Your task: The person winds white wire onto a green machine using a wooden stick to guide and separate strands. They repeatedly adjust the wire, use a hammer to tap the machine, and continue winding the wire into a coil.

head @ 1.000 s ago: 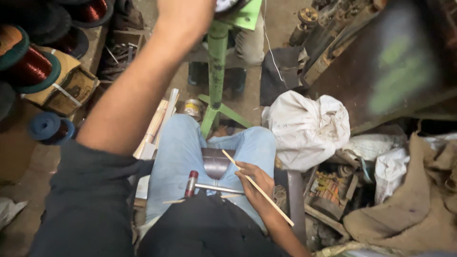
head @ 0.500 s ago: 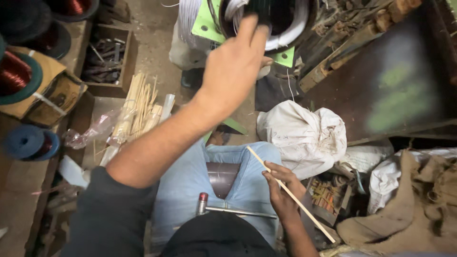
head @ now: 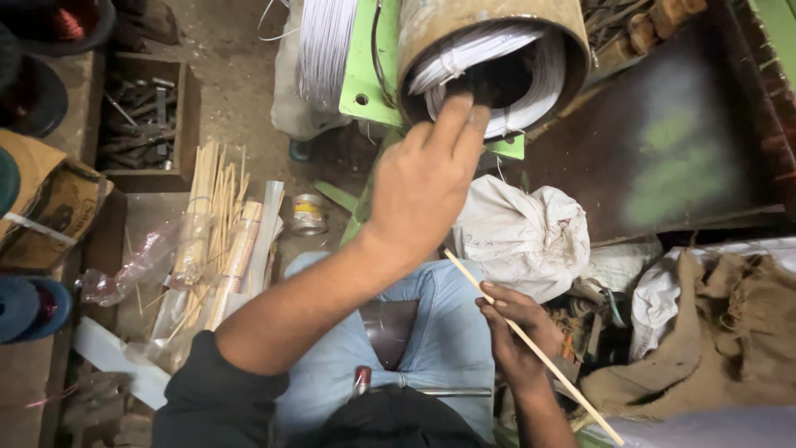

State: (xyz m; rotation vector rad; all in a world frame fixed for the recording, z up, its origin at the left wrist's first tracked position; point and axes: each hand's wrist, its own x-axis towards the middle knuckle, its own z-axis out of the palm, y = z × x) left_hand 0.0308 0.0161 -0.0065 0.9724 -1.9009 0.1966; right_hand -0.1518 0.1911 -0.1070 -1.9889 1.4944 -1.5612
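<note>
White wire windings [head: 531,75] line the inside of a rusty metal cylinder [head: 497,33] on a green stand [head: 365,75]. The left hand [head: 427,178] reaches into the cylinder mouth, fingers [head: 464,116] pressed together against the coil. Below the cylinder, the right hand [head: 514,332] pinches a thin wooden stick [head: 531,344]. A white cloth sack [head: 522,236] lies beneath the cylinder; bundled sticks in plastic [head: 215,241] lie left on the dusty floor [head: 236,83].

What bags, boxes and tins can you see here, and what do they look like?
White sack: right of the knees, knotted, lumpy.
Small tin: on the floor left of the knee, round, pale label.
Wooden box: upper left, square, holding dark metal parts.
Cardboard box: far left, brown, taped.
Clear plastic bags: left, around bundled sticks.
Burlap sack: right, brown, crumpled.
</note>
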